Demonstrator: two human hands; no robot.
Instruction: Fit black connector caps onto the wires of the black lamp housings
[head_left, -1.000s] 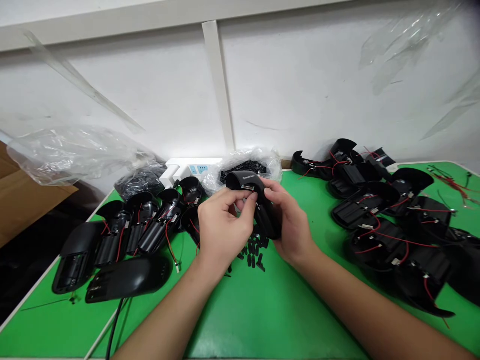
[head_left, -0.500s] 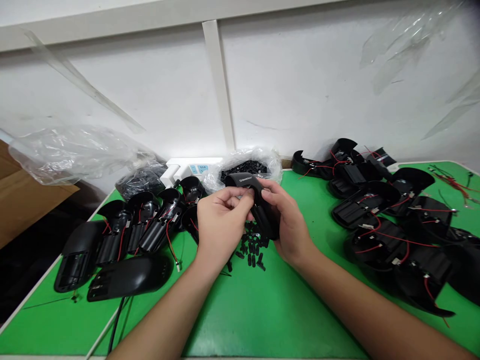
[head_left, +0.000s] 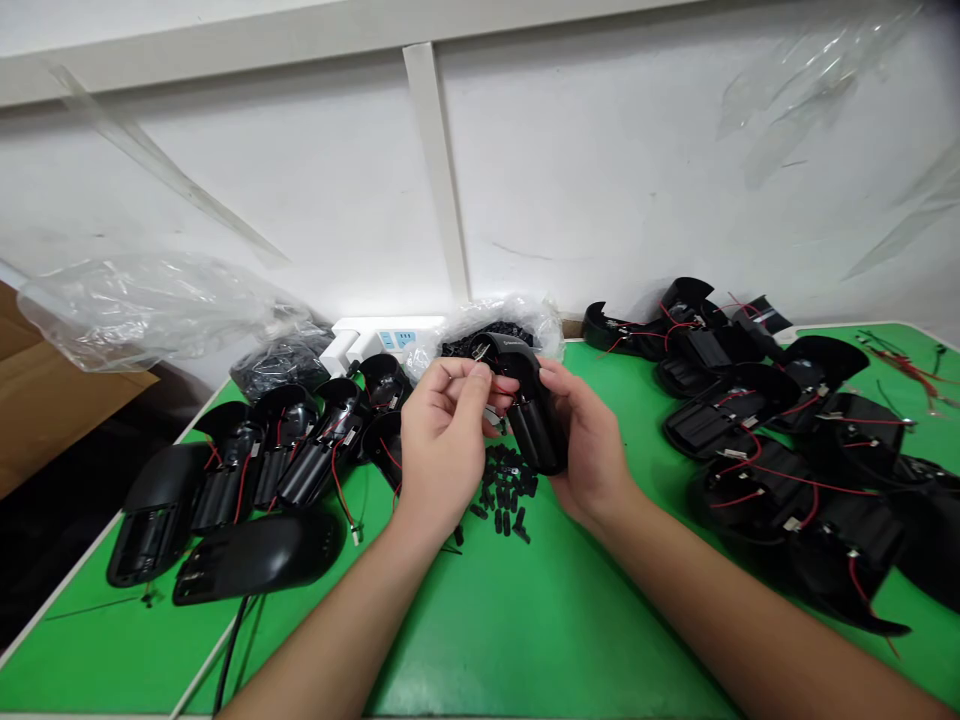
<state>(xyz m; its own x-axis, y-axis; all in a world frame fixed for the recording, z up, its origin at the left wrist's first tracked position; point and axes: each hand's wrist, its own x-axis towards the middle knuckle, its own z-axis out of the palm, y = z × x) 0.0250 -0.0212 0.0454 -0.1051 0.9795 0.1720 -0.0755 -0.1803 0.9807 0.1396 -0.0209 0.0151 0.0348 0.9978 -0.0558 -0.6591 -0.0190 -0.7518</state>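
The left hand (head_left: 444, 440) and the right hand (head_left: 589, 445) are close together, and both are clamped on a curved black plastic housing (head_left: 527, 410) with red wire, above the green work table (head_left: 517, 620). Just below the hands, on this table, lies a small pile of black plastic pieces (head_left: 504, 490). Black wired housings (head_left: 780, 470) crowd its right side, and more black wired housings (head_left: 300, 460) lie on its left. A clear plastic bag of black parts (head_left: 487, 325) sits at its far edge, partly behind the held housing.

2 hands (head_left: 517, 440), 1 blk housing (head_left: 534, 425) held, 1 pwr strip (head_left: 375, 338)
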